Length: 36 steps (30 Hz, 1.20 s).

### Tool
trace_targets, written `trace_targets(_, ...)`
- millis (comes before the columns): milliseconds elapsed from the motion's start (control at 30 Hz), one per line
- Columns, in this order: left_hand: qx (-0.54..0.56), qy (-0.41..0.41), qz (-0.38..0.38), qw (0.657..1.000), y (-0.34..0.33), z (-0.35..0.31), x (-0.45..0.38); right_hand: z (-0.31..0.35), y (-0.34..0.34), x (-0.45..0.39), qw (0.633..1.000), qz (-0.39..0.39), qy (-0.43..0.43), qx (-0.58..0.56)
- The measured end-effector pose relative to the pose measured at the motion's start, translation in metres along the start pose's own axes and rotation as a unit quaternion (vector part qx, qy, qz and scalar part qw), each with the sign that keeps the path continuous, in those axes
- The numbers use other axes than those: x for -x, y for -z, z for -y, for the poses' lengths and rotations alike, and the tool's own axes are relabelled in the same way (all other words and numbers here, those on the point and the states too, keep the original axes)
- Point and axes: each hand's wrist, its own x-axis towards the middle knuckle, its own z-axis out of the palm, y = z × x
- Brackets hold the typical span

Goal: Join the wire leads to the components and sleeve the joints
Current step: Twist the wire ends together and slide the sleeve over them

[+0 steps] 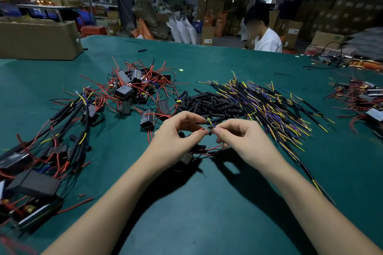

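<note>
pinching wire leads (209, 125), both hands (207, 136)

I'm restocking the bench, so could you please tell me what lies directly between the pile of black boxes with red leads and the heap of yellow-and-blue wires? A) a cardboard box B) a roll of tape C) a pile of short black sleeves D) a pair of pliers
C: a pile of short black sleeves lies on the green table between the boxes and the wires.
</note>
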Motion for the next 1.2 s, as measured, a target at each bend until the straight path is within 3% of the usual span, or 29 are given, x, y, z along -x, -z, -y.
trace_targets(367, 0.030, -0.023, 0.002, 0.999, 0.003, -0.001, -0.002, 0.005, -0.001, 0.003, 0.999, 0.051, 0.012, -0.008)
trace_targets(467, 0.039, -0.016, -0.009, 0.999, 0.003, 0.000, -0.003, 0.006, -0.005, 0.004, 1.000, 0.019, 0.012, -0.020)
trace_targets(600, 0.045, -0.013, -0.015, 0.999, 0.000, 0.003, -0.004, 0.006, -0.013, 0.006, 0.995, -0.080, 0.051, 0.004)
trace_targets(800, 0.064, 0.010, -0.023, 0.998, -0.001, 0.005, -0.005, 0.005, -0.021, 0.008, 0.987, -0.138, 0.076, 0.000)
trace_targets(1200, -0.046, -0.035, -0.060, 0.997, -0.003, -0.002, 0.000, 0.005, -0.021, 0.006, 0.988, -0.117, 0.101, 0.017)
